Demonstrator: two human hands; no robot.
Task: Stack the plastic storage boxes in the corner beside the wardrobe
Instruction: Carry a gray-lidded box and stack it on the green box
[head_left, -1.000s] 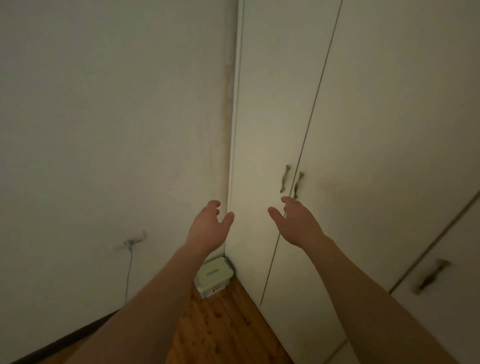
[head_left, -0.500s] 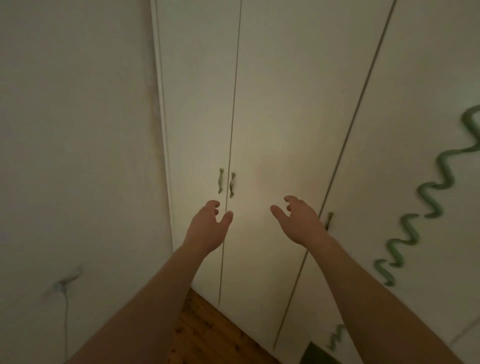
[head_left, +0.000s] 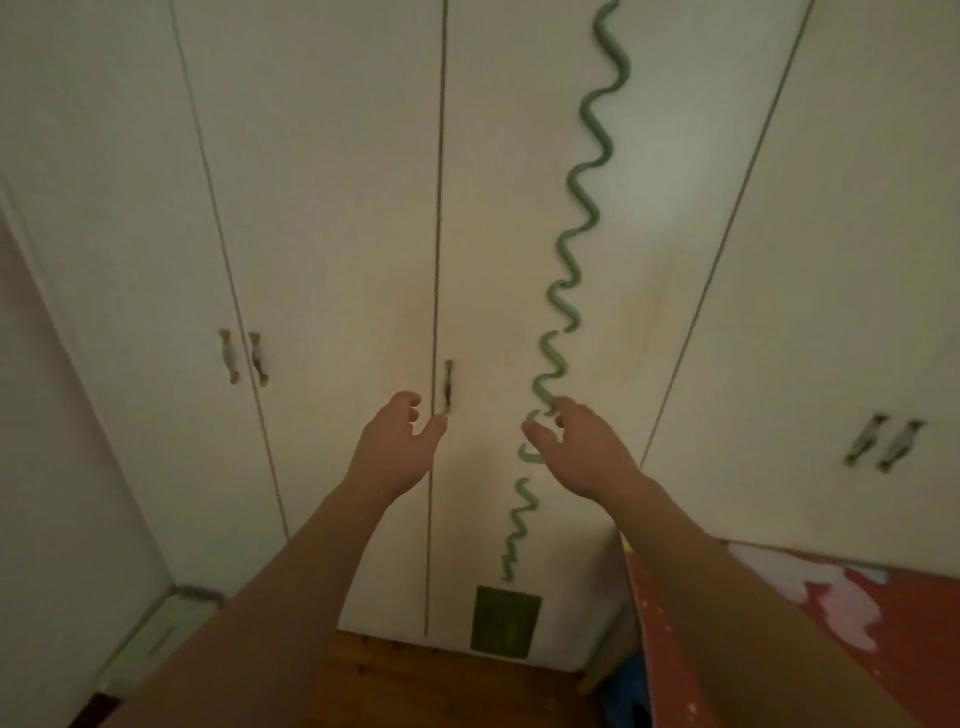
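My left hand (head_left: 397, 449) and my right hand (head_left: 582, 449) are stretched out in front of me, palms facing each other, fingers loosely curled, and neither holds anything. Behind them stands the white wardrobe (head_left: 332, 208) with several doors. A pale plastic storage box (head_left: 156, 636) shows partly at the bottom left, in the corner between the wall and the wardrobe, largely hidden by my left forearm.
A green wavy decoration (head_left: 582, 218) runs down one wardrobe door, with a dark green square (head_left: 505, 627) near its foot. A red patterned surface (head_left: 810, 623) fills the lower right, something blue (head_left: 626, 691) beneath it. Wooden floor (head_left: 441, 686) lies below.
The view has swung to the right along the wardrobe, away from the wall corner. The box has come back into sight at the bottom left. Both hands keep the same empty pose.
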